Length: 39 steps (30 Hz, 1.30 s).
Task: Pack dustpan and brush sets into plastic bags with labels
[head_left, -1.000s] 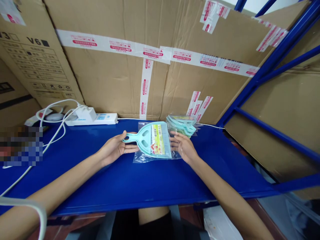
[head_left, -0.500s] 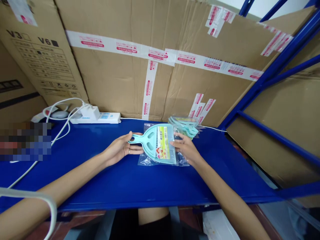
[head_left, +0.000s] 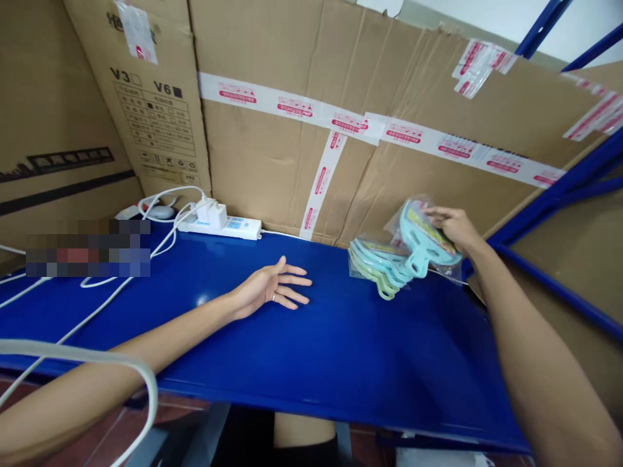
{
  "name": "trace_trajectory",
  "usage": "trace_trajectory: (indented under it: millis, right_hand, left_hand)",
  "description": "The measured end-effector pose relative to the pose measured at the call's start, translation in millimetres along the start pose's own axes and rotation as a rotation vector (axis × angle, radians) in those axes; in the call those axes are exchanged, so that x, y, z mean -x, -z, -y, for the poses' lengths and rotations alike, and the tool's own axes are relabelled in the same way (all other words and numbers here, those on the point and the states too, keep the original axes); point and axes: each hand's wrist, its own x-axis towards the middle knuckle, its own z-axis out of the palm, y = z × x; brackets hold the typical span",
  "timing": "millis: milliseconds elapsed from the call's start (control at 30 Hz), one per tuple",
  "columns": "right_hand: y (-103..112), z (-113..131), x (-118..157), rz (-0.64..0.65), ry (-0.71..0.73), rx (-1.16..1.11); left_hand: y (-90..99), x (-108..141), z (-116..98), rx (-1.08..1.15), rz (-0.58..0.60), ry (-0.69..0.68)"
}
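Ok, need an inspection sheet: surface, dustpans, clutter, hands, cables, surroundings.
Surface: blue tabletop, glare spot at left.
Dustpans: bagged light-blue dustpan in the right hand, tilted, at the pile of bagged dustpans, one greenish; contact unclear.
Clutter: white power strip at back; pixelated patch hides far-left items.
Hands: left hand open, fingers spread, holding nothing; right grips the dustpan's wide end.
Cables: thick white cable curves across lower left.
Surroundings: taped cardboard behind, blue metal frame right.
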Motion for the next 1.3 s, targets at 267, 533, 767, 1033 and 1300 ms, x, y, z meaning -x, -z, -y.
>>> trace_trajectory:
  millis: [267,533,767,1033,1300]
  right_hand:
    - [-76.0,1.8,-8.0,0.432,0.162,0.511]
    - [-42.1,70.5,80.5,0.088,0.185,0.864]
    - [-53.2,99.1,161.3,0.209,-0.007,0.992]
    - [-73.6,85.7,157.2,0.104,-0.071,0.891]
    - [-80.4,60.7,161.9,-0.059,0.106,0.786]
  left_hand:
    - [3.5,-1.5,-1.7,-0.028,-0.011,0.005]
    - [0.8,0.3,1.9,-0.051,0.007,0.02]
    - [-3.2,2.1,3.5,-0.083,0.016,0.017]
    - [2.9,-1.0,0.5,-0.097,0.013,-0.028]
    - [0.9,-0.2,4.5,-0.125,0.027,0.002]
